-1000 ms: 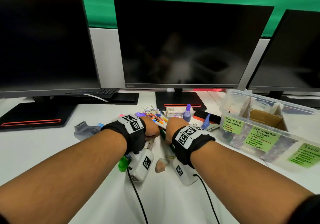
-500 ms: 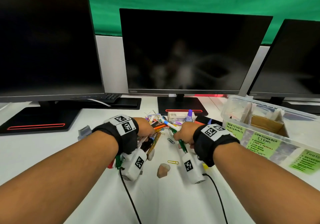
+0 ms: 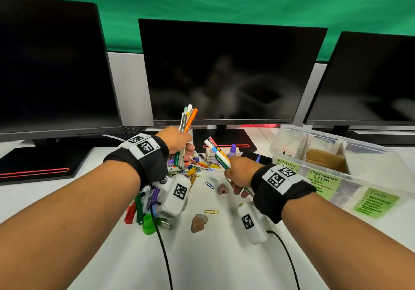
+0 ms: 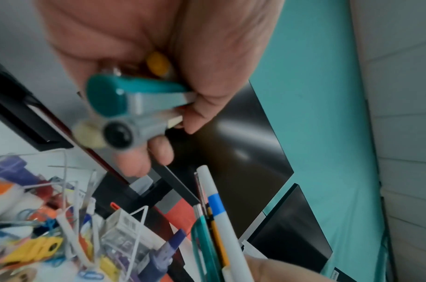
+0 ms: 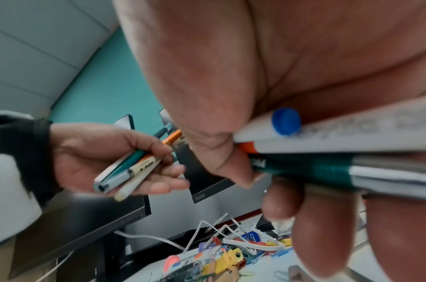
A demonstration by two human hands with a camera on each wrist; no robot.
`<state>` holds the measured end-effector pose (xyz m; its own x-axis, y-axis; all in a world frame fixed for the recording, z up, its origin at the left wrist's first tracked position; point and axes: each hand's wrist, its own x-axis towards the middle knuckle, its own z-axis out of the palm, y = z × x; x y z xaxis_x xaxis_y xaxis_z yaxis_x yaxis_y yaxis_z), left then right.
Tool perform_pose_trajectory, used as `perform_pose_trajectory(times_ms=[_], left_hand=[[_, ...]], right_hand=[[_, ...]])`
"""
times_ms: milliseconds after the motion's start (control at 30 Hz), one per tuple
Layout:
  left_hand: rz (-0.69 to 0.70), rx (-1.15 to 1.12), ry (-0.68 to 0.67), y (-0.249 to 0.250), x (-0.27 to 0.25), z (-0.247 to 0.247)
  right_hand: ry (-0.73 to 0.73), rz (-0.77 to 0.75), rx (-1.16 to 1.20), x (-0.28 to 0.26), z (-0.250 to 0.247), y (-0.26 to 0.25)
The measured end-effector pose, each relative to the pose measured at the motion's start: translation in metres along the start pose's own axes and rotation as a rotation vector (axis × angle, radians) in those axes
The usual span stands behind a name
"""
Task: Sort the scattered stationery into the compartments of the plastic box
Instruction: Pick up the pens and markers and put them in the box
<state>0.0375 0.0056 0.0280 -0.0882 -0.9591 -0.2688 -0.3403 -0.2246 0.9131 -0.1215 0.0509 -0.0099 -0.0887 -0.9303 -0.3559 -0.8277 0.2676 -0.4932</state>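
My left hand (image 3: 179, 140) is raised above the desk and grips an upright bundle of pens (image 3: 187, 119), orange, white and teal ones among them; the left wrist view shows their ends (image 4: 115, 112) sticking out of my fist. My right hand (image 3: 239, 173) grips a second bundle of pens (image 3: 216, 153), slanted up to the left, seen close in the right wrist view (image 5: 327, 152). A clear plastic box (image 3: 336, 166) with green labels stands to the right. A pile of clips, pens and erasers (image 3: 193, 170) lies between my hands.
Three dark monitors (image 3: 224, 71) stand along the back of the white desk. Loose pens and a green cap (image 3: 148, 222) lie under my left wrist. Two erasers (image 3: 198, 222) and paper clips (image 3: 211, 211) lie in the middle. Cables run from both wrist cameras.
Both hands have lifted off the pile, each with a bundle of pens. The left one rose higher and turned its pens upright; the right one moved slightly toward the box.
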Motion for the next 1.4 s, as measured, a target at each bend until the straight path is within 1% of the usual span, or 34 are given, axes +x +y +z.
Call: perform_pose_trajectory(times_ms=[33,67,133,167,267,367,433,533,600,667,733,800,867,933,1000,1067,1133,1200,1267,1333,1367,1400], left_hand=[[0.036,-0.010,0.006,0.002,0.000,0.002],[0.078,0.027,0.026,0.004,-0.001,0.005],[0.149,0.152,0.076,0.004,-0.001,0.011],[0.160,0.170,0.073,0.005,-0.002,0.015],[0.189,0.225,0.007,0.005,-0.008,0.028],[0.178,0.233,-0.025,0.005,-0.011,0.037],[0.180,0.229,-0.050,0.006,-0.011,0.040],[0.178,0.204,-0.090,0.007,-0.013,0.041],[0.172,0.158,-0.131,0.007,-0.012,0.042],[0.202,0.161,-0.156,0.009,-0.013,0.042],[0.282,0.195,-0.155,0.015,-0.014,0.043],[0.370,0.159,-0.120,0.025,-0.014,0.044],[0.401,0.027,-0.116,0.036,-0.013,0.045],[0.399,-0.035,-0.143,0.043,-0.013,0.046],[0.389,0.021,-0.147,0.044,-0.011,0.049],[0.367,0.113,-0.156,0.044,-0.011,0.056],[0.344,0.202,-0.176,0.042,-0.011,0.064],[0.346,0.300,-0.193,0.043,-0.012,0.074],[0.345,0.362,-0.209,0.047,-0.015,0.082],[0.322,0.404,-0.219,0.052,-0.017,0.091],[0.306,0.416,-0.223,0.054,-0.018,0.095],[0.287,0.422,-0.230,0.056,-0.018,0.099]], right_hand=[[0.005,0.001,-0.054,-0.002,0.000,-0.001],[0.013,-0.009,-0.111,-0.002,0.001,-0.001],[0.039,-0.045,-0.184,-0.002,0.002,-0.001],[0.045,-0.060,-0.225,-0.003,0.002,-0.001],[0.058,-0.074,-0.330,-0.005,0.004,-0.008],[0.065,-0.081,-0.368,-0.002,0.004,-0.014],[0.087,-0.066,-0.329,0.002,0.002,-0.014],[0.103,-0.083,-0.293,0.004,0.000,-0.014],[0.103,-0.087,-0.248,0.003,0.000,-0.011],[0.107,-0.112,-0.178,0.000,0.000,-0.006],[0.122,-0.157,-0.071,-0.004,-0.005,0.000],[0.159,-0.191,0.115,-0.011,-0.019,0.007],[0.253,-0.205,0.313,-0.020,-0.043,0.014],[0.370,-0.192,0.512,-0.026,-0.072,0.020],[0.478,-0.132,0.725,-0.025,-0.099,0.030],[0.573,-0.043,0.833,-0.016,-0.120,0.045],[0.602,0.044,0.870,-0.004,-0.130,0.060],[0.597,0.124,0.867,0.006,-0.132,0.072],[0.555,0.182,0.832,0.011,-0.130,0.078],[0.488,0.193,0.784,0.013,-0.130,0.080],[0.457,0.196,0.742,0.014,-0.130,0.080],[0.444,0.203,0.644,0.015,-0.130,0.081]])
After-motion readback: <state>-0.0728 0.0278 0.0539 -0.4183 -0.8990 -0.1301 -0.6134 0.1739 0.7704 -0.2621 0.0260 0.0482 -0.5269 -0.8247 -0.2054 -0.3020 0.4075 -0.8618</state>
